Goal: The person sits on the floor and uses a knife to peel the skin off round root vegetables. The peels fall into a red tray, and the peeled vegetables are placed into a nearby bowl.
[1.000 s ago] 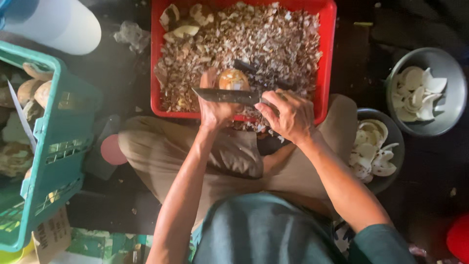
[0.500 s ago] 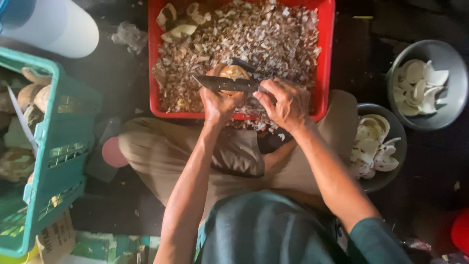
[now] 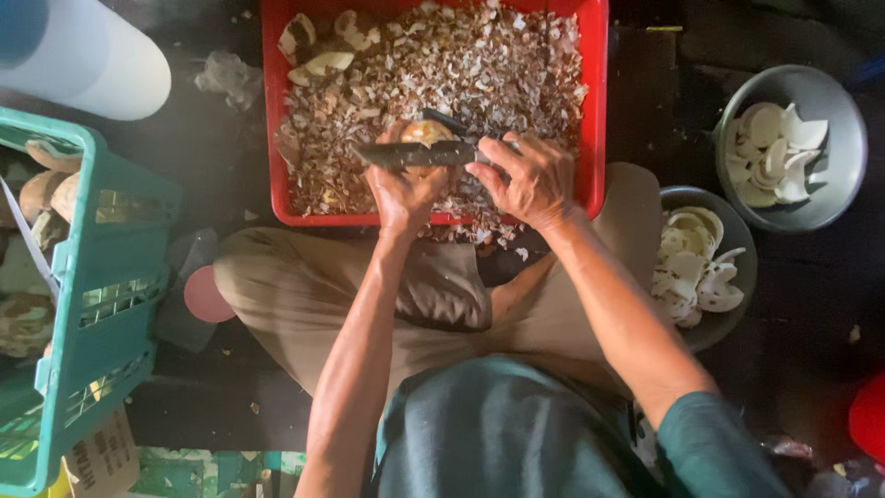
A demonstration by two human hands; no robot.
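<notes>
Both hands have moved a little up over the red crate (image 3: 595, 111). The left hand (image 3: 404, 189) grips a brown coconut piece (image 3: 426, 135); the right hand (image 3: 530, 175) is clenched on the knife (image 3: 410, 154) (blade across the piece). Two bowls (image 3: 843, 175) of white pieces sit right.

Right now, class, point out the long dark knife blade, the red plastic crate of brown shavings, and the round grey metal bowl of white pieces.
Long dark knife blade (image 3: 410, 155), head view, mid-blade.
Red plastic crate (image 3: 595, 111), head view, right wall.
Round grey metal bowl (image 3: 845, 175), head view, right rim.
</notes>
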